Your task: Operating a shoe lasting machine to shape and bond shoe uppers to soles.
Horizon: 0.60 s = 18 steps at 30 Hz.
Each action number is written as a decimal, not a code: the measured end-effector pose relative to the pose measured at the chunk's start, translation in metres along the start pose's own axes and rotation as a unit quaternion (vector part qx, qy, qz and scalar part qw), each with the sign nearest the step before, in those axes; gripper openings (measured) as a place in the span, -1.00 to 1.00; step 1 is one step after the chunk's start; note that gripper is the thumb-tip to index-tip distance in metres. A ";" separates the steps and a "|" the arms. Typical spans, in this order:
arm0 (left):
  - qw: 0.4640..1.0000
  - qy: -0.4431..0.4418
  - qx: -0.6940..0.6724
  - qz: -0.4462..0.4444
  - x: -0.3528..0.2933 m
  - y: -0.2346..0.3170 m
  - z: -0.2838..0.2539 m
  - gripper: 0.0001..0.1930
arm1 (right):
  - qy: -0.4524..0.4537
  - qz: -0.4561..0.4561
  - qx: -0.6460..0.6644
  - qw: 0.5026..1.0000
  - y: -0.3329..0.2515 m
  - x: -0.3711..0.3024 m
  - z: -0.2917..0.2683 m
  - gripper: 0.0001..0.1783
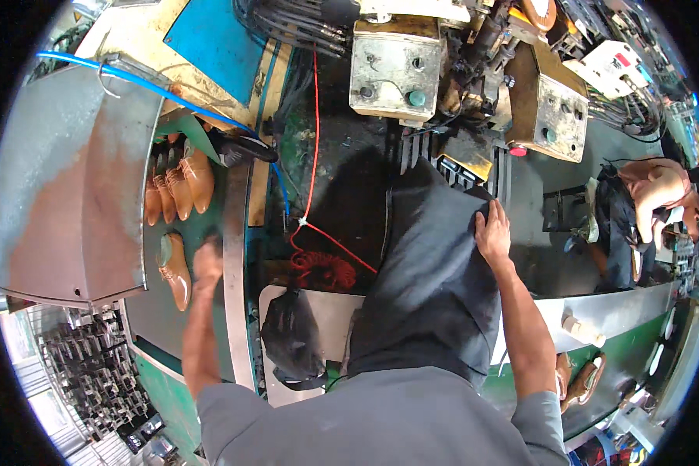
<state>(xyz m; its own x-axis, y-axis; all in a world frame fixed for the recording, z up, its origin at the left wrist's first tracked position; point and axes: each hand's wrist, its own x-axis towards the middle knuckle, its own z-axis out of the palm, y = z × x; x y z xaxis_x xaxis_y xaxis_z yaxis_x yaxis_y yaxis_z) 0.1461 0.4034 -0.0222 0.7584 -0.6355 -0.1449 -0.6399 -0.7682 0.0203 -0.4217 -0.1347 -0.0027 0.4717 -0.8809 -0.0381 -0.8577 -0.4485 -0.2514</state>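
My left hand (208,260) is over the green surface at the left, just right of a single tan leather shoe (175,272). It is smeared by motion and its fingers cannot be made out; a gap shows between it and the shoe. Beyond that shoe, several similar tan shoes (197,180) stand close together, partly under a metal hood. A dark shoe-like item (241,147) lies by them. My right hand (493,233) rests on my right knee, fingers stretched out over the dark trousers (435,264), holding nothing.
Ahead stand machine control boxes (396,70) with knobs and a second box (555,101). A red coiled air hose (322,268) hangs near my left leg. The grey metal hood (78,186) overhangs the left. Another person (656,190) works at the far right; two tan shoes (581,380) lie behind my right arm.
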 end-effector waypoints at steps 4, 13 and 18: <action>0.944 0.027 -0.309 0.113 0.009 0.181 -0.030 -0.60 | -0.004 0.019 0.048 0.999 -0.027 -0.004 -0.005 -0.30; 0.733 0.086 -0.623 -0.259 0.166 0.220 -0.106 -0.24 | 0.036 0.058 0.144 0.987 -0.011 -0.002 -0.012 -0.36; 0.594 0.061 -0.746 -0.293 0.217 0.230 -0.077 0.13 | 0.039 0.065 0.154 0.985 0.002 0.002 -0.009 -0.38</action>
<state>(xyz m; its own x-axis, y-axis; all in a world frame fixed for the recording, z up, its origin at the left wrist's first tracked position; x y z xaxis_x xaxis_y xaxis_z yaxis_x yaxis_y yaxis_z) 0.1734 0.0831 0.0268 0.8582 -0.1556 -0.4891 0.4930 -0.0152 0.8699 -0.4242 -0.1386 0.0051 0.3342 -0.9423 -0.0187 -0.8019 -0.2739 -0.5310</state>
